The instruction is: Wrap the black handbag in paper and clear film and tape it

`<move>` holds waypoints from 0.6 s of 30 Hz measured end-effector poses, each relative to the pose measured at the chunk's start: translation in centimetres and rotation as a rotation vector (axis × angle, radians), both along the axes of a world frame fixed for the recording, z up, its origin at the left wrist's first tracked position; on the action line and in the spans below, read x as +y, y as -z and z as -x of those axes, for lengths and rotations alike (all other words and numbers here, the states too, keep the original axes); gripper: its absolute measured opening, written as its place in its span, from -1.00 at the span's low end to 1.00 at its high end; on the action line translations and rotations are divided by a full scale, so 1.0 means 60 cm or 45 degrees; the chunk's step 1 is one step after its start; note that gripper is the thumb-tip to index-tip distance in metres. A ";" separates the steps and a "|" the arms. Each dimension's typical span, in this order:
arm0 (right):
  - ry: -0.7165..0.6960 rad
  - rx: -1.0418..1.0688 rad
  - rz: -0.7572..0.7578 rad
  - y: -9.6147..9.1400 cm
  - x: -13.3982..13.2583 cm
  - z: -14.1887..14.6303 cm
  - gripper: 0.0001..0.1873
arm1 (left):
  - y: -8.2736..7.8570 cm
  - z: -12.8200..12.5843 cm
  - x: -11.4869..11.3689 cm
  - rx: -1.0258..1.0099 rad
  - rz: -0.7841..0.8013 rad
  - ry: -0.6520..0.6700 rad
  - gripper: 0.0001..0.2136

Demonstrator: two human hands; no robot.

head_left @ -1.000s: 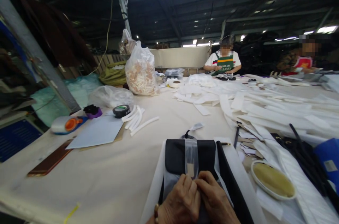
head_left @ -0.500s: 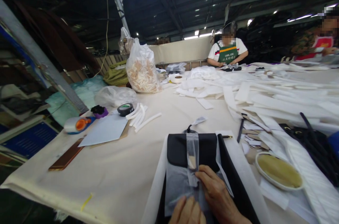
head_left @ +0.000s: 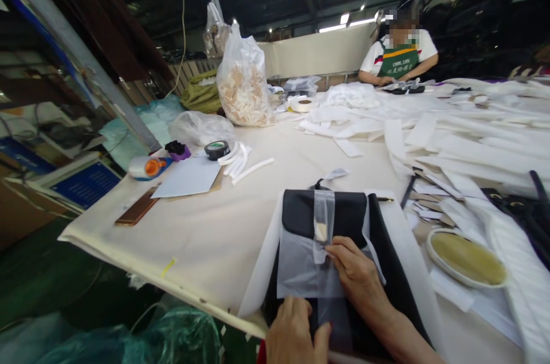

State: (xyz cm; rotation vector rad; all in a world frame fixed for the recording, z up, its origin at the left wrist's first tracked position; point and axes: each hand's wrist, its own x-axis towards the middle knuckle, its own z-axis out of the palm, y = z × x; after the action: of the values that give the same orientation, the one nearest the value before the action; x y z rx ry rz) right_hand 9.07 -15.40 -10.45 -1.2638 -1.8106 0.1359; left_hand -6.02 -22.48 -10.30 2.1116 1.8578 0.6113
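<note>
A black bag (head_left: 303, 212) with a flap lies in front of me. A clear plastic strip (head_left: 325, 209) runs down over its flap, with a small pale piece (head_left: 321, 231) showing through. Below the flap, a translucent sheet (head_left: 296, 266) covers part of the black front. My right hand (head_left: 361, 272) is closed, pinching the plastic strip just under the flap. Lower down, my left hand (head_left: 296, 329) rests at the bag's near end, fingers bent and thumb apart, beside the strip's lower part. Nothing shows in its grasp.
White paper (head_left: 401, 226) lies under the bag. On the right are an oval dish (head_left: 468, 258) with a yellowish surface and white strips (head_left: 464, 146). Leftward are black tape (head_left: 217, 150), a blue-grey sheet (head_left: 189, 176) and a brown bar (head_left: 135, 207). A co-worker (head_left: 399, 60) works across the table.
My left hand has moved down off the translucent sheet to the bag's near end, its thumb now showing. My right hand keeps its pinch. The camera has tilted downward and turned slightly left.
</note>
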 end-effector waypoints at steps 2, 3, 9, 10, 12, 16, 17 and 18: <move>0.004 -0.011 0.006 -0.002 -0.001 0.000 -0.72 | -0.020 -0.020 0.008 -0.015 0.252 -0.071 -0.94; 0.003 -0.010 0.008 -0.002 -0.002 0.000 -0.73 | -0.029 -0.026 0.012 -0.013 0.346 -0.072 -0.94; -0.003 -0.006 -0.026 0.003 -0.002 -0.002 -0.74 | -0.045 -0.025 0.023 -0.072 0.615 -0.009 -0.93; -0.003 -0.008 -0.040 0.005 -0.002 -0.002 -0.74 | -0.043 -0.023 0.024 -0.091 0.626 -0.038 -0.93; -0.001 0.000 -0.054 0.007 -0.002 -0.003 -0.75 | -0.038 -0.021 0.029 -0.136 0.628 -0.110 -0.91; 0.000 0.010 -0.044 0.004 -0.004 -0.001 -0.74 | -0.019 -0.014 0.037 -0.117 0.319 -0.120 -0.84; 0.000 0.005 -0.044 0.003 -0.005 -0.001 -0.74 | -0.014 -0.011 0.035 -0.087 0.141 -0.078 -0.82; 0.000 0.000 -0.046 0.001 -0.005 0.000 -0.74 | -0.009 -0.008 0.033 -0.059 -0.055 -0.014 -0.80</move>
State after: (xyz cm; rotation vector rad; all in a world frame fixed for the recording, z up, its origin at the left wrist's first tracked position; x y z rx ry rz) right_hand 9.08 -15.71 -10.54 -1.2388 -1.8053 0.1028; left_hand -5.53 -20.52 -9.76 2.0973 1.8485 0.7031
